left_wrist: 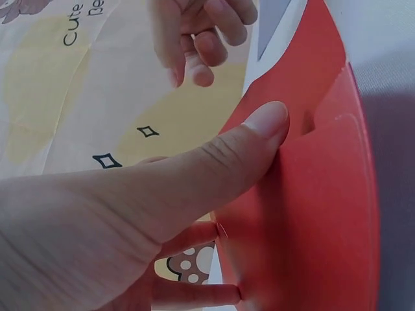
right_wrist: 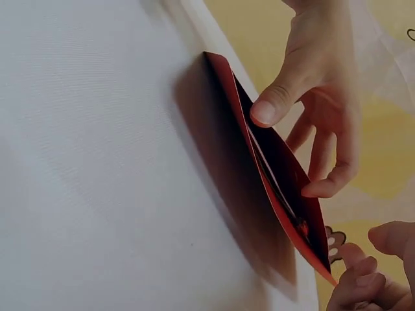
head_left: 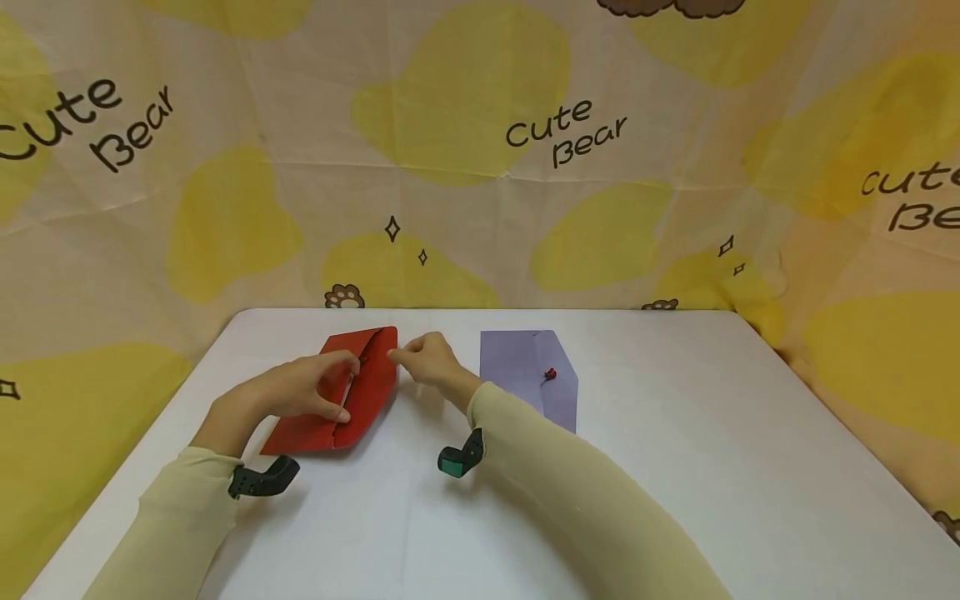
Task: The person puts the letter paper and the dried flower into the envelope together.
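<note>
In the head view a red envelope [head_left: 375, 387] is raised at a slant above the left side of the table, its flap side toward the right. My left hand [head_left: 303, 387] holds it along the slit, thumb and fingers spread apart. The left wrist view has the thumb lying on the red paper and fingertips at its edge. Inside the gap, the right wrist view reveals a small red ornament [right_wrist: 302, 227] beside a dark strip. My right hand [head_left: 429, 357] hovers by the flap's edge with loosely bent fingers, nothing visible between them.
A purple envelope [head_left: 510, 367] with a small red decoration [head_left: 551, 374] lies flat to the right, partly behind the right forearm. White table [head_left: 712, 433] extends under everything. A patterned yellow cloth [head_left: 450, 183] hangs behind the table's far edge.
</note>
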A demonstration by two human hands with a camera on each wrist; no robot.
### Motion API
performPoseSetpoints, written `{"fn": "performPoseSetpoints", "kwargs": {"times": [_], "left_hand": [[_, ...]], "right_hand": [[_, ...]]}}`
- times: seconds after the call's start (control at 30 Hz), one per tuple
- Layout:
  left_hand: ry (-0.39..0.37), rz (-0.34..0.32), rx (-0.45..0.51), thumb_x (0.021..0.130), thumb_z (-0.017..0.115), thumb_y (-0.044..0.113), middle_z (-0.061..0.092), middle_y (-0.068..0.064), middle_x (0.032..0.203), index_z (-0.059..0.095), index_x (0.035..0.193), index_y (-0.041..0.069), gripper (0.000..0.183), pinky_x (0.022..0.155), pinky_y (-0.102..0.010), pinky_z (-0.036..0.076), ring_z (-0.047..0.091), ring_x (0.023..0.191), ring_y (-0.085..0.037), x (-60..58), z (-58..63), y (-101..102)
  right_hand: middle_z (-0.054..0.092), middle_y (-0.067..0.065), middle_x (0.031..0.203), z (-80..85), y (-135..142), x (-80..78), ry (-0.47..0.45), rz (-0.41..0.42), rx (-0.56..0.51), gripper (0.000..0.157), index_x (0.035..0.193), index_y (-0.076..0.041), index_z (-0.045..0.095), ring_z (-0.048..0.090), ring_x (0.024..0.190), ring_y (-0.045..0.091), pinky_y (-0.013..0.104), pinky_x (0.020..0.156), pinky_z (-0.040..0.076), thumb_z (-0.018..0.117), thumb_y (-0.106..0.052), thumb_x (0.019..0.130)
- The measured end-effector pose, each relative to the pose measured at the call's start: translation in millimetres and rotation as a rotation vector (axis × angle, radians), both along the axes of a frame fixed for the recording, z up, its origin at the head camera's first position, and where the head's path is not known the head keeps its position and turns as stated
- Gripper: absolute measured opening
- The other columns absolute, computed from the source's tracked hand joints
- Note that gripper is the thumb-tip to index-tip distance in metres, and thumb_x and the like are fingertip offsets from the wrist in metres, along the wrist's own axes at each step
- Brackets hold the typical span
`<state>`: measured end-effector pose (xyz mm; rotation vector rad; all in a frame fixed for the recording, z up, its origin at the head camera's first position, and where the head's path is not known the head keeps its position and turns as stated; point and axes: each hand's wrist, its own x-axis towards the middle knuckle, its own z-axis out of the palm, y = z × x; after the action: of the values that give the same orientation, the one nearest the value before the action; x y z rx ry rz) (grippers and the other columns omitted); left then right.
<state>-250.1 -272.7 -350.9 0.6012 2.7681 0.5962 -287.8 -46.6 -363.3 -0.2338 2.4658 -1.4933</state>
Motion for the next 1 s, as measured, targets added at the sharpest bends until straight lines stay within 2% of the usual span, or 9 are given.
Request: {"fn": "performPoseSetpoints", "kwargs": {"times": [0.1,0.27,0.4,0.67,1.0], "left_hand": [[-0.005,0.011,-0.006,0.076,0.087,0.042,0.061,-0.015,0.124,0.052,0.127,0.016,0.067,0.09,-0.052,0.052,0.054,0.111,-0.033,-0.3,-0.7,1],[-0.003,0.021,-0.022,0.076,0.087,0.043,0.059,-0.017,0.126,0.052,0.128,0.017,0.067,0.09,-0.053,0.053,0.054,0.113,-0.035,-0.8,-2.2,2],[0.006,0.019,-0.027,0.076,0.087,0.042,0.06,-0.016,0.126,0.053,0.128,0.017,0.067,0.09,-0.054,0.052,0.054,0.113,-0.035,-0.2,-2.7,3],[0.026,0.029,-0.047,0.076,0.088,0.043,0.061,-0.014,0.126,0.054,0.128,0.018,0.067,0.089,-0.055,0.051,0.056,0.111,-0.033,2.2,-1.0,6],[0.034,0.03,-0.061,0.075,0.088,0.042,0.061,-0.013,0.125,0.055,0.126,0.018,0.065,0.089,-0.054,0.051,0.056,0.109,-0.032,1.8,-3.6,6]], "right_hand": [[0.048,-0.006,0.063,-4.2,4,2.5,-0.023,0.003,-0.021,0.027,0.091,-0.003,0.077,0.044,0.06,0.008,0.022,0.058,0.039,0.067,-0.028,0.096],[0.042,-0.006,0.056,-13.4,8,2.7,-0.052,-0.005,-0.073,0.028,0.097,0.003,0.076,0.04,0.052,0.007,0.021,0.051,0.035,0.067,-0.023,0.095],[0.041,-0.007,0.057,-18.0,11,0.3,-0.057,-0.009,-0.099,0.028,0.099,0.004,0.076,0.038,0.049,0.007,0.02,0.046,0.03,0.066,-0.021,0.096],[0.044,-0.006,0.067,-20.3,20,0.1,-0.067,0.007,-0.158,0.03,0.104,0.003,0.075,0.04,0.053,0.007,0.019,0.048,0.031,0.064,-0.025,0.099],[0.044,-0.006,0.064,-26.8,31,3.5,-0.074,0.024,-0.241,0.032,0.105,0.009,0.072,0.035,0.05,0.005,0.019,0.049,0.03,0.063,-0.022,0.099]]}}
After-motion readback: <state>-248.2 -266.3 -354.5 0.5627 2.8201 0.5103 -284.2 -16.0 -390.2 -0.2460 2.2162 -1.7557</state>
